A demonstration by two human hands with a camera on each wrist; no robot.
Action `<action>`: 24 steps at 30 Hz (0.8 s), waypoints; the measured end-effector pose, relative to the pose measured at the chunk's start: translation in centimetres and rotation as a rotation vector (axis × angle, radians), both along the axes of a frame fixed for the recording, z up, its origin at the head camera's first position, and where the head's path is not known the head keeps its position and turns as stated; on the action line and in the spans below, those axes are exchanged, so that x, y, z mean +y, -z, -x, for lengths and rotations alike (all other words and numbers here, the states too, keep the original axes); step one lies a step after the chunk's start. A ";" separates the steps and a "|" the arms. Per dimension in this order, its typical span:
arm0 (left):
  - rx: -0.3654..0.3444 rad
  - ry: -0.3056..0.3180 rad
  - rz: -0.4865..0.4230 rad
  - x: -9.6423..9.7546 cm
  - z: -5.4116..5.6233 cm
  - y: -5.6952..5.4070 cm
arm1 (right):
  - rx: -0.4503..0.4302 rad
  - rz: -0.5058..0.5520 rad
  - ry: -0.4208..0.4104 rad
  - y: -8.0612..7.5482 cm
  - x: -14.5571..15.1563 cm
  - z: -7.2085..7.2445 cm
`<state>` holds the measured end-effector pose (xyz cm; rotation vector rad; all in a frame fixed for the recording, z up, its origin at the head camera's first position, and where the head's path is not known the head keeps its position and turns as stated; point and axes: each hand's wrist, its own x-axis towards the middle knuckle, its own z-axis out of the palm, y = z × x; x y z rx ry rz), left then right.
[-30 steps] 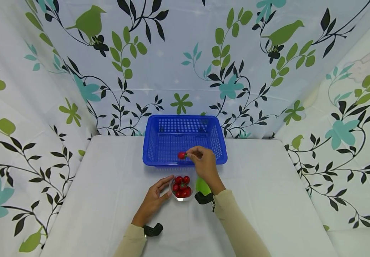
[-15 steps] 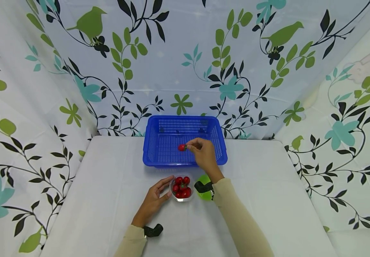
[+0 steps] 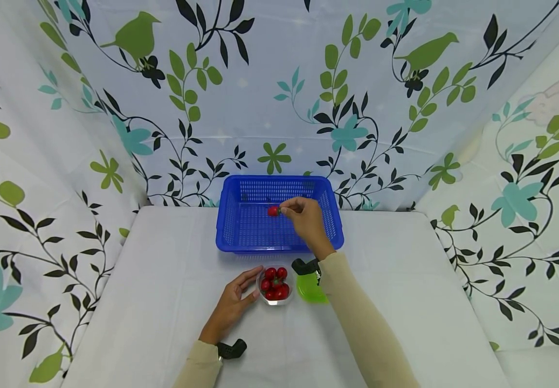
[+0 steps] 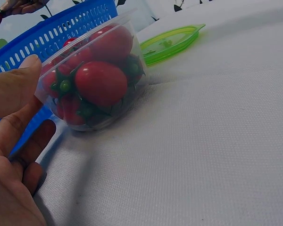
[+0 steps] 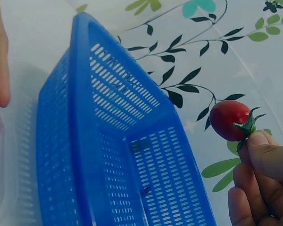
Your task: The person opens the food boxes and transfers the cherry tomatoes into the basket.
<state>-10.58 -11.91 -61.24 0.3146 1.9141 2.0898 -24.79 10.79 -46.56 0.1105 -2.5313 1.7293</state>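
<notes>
My right hand (image 3: 310, 223) pinches a red cherry tomato (image 3: 273, 211) by its green stem, between thumb and index finger. In the head view, hand and tomato are over the blue plastic basket (image 3: 230, 248); the right wrist view shows the tomato (image 5: 230, 120) hanging sideways above the rim level. My left hand (image 3: 233, 299) rests against the left side of a clear plastic container (image 3: 274, 303), thumb at its rim and fingers fairly straight. Several red tomatoes (image 4: 101, 84) with green calyxes fill that container.
A bright green lid (image 3: 312, 291) lies on the white tabletop (image 3: 405, 302) right of the container, partly under the right wrist strap and sleeve. The basket stands at the back, against the leaf-patterned cloth (image 3: 279, 108).
My right hand has moved forward with the cherry tomato, from the basket's near rim to over its middle. More of the green lid shows. The left hand and container have stayed put.
</notes>
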 end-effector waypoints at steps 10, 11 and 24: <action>0.003 0.004 -0.009 0.0 0.0 0.1 | -0.055 0.009 -0.021 -0.2 -0.4 1.5; 0.002 0.003 -0.010 0.0 0.0 0.1 | -0.061 0.007 -0.022 -0.2 -0.4 1.6; 0.005 0.002 -0.009 -0.1 0.0 0.4 | -0.074 -0.011 -0.054 0.5 -1.0 3.8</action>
